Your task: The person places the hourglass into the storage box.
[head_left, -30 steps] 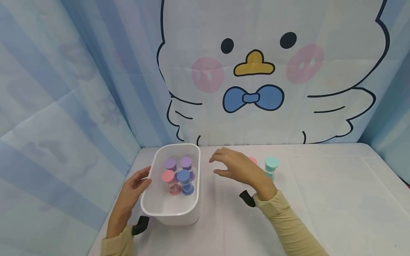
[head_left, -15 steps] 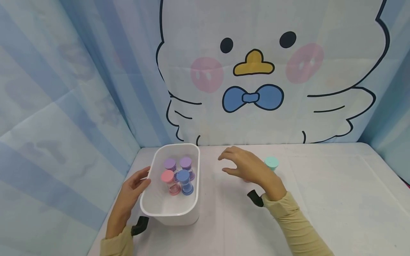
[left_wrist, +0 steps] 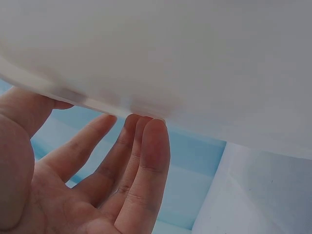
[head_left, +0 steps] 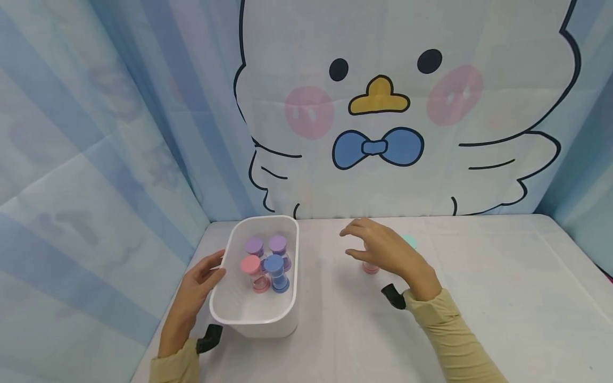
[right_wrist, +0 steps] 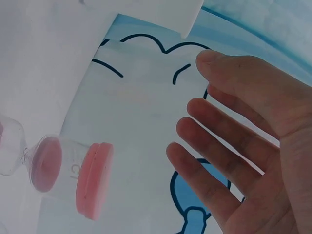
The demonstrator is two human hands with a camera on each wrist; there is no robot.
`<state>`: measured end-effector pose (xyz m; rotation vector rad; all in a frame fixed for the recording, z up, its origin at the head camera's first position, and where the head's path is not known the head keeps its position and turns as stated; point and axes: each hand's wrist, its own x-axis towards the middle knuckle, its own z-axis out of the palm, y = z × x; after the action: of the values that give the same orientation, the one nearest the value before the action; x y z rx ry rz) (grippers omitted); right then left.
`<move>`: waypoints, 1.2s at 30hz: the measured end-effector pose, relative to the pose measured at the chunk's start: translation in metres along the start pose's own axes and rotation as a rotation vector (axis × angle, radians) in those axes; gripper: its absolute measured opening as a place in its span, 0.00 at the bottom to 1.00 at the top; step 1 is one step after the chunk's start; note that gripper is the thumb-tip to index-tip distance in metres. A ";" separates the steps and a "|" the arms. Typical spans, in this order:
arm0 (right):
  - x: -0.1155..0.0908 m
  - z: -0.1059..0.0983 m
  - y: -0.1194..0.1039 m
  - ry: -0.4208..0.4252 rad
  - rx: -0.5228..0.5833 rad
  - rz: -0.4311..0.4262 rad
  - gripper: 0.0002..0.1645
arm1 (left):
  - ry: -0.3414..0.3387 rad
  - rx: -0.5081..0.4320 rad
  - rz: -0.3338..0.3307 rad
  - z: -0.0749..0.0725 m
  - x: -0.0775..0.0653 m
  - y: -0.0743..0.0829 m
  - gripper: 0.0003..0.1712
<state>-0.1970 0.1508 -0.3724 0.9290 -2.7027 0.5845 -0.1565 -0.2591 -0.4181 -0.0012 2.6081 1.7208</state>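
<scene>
A white bin (head_left: 287, 322) stands at the left of the table. Inside it are two purple sand timers (head_left: 278, 244), a pink sand timer (head_left: 251, 264) and a blue sand timer (head_left: 274, 264). The fingertips of my left hand (head_left: 198, 287) touch the bin's outer left wall; the left wrist view shows them against the wall (left_wrist: 195, 63). My right hand (head_left: 390, 255) hovers with loosely spread fingers and holds nothing. Another pink sand timer (right_wrist: 95, 180) stands by it, mostly hidden in the head view. Behind that hand, only the top of a teal sand timer (head_left: 410, 241) shows.
White cloth covers the table (head_left: 517, 298). A printed cartoon curtain (head_left: 373, 191) rises along the back edge, and a blue-and-white striped curtain (head_left: 96, 213) borders the left side.
My right hand has moved right, away from the bin, over the pink and teal sand timers, partly covering both. The left hand stays at the bin.
</scene>
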 end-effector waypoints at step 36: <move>-0.022 0.004 0.031 -0.069 0.030 0.150 0.24 | -0.013 -0.045 0.038 -0.001 0.000 -0.004 0.31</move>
<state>-0.1996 0.1833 -0.3920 0.7717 -2.8513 0.6340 -0.1566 -0.2617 -0.4216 0.0590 2.5762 1.7852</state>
